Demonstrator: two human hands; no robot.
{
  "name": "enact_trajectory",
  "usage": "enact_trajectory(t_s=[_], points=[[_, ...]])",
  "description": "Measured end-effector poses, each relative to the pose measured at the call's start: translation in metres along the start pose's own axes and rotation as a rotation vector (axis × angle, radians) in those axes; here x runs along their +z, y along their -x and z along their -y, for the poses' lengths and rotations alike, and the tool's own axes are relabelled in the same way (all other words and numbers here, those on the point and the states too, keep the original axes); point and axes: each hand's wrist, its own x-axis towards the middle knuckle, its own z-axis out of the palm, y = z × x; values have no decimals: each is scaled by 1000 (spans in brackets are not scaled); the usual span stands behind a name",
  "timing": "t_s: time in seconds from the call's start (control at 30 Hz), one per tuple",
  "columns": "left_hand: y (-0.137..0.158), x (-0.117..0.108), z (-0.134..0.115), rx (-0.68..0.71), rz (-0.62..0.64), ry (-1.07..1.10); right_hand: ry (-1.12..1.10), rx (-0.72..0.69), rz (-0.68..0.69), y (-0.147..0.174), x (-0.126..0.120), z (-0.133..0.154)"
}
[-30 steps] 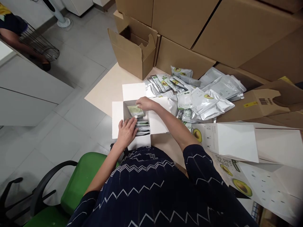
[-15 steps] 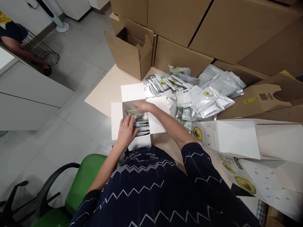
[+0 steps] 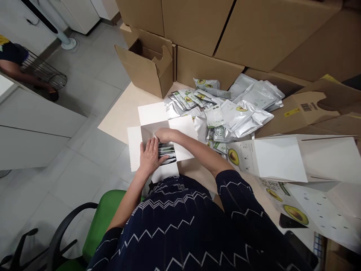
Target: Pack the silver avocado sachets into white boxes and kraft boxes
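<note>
A white carton stands on the table with its flaps spread and a row of thin packets upright inside. My left hand lies over the carton's left side, fingers stretched out and the thumb across the packets. At the far end, my right hand reaches down inside the carton, its fingers curled close to my left fingertips. Whatever those fingers hold is hidden. To the right of the carton lies a loose pile of silver pouches printed with avocados.
Large brown cartons are stacked behind the table, with an open brown box at the back left. Open white printed boxes lie at the right. A green chair stands at lower left. Another person's arm shows at far left.
My right hand has moved lower into the carton, and the green-printed packet seen beneath it is now hidden. My left hand stays over the packets. The whole view has shifted slightly.
</note>
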Motion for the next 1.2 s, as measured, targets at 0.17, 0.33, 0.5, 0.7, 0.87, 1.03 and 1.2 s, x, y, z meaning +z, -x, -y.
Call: enact_trajectory(t_s=[0.17, 0.33, 0.5, 0.7, 0.87, 1.03, 1.2], points=[[1, 2, 1, -2, 20, -34, -157, -365, -6, 44, -55, -11], [1, 0, 1, -2, 64, -37, -376, -135, -697, 82, -112, -101], [1, 0, 2, -2, 67, -38, 135, 165, -574, 101, -84, -195], [1, 1, 2, -2, 59, -71, 622, 239, -534, 102, -13, -221], [2, 0, 2, -7, 58, -89, 527, 179, -646, 105, -5, -228], [2, 1, 2, 5, 48, -82, 41, 50, -905, 117, -30, -223], [1, 1, 3, 1, 51, -73, -885, 158, -1250, 126, -69, -202]])
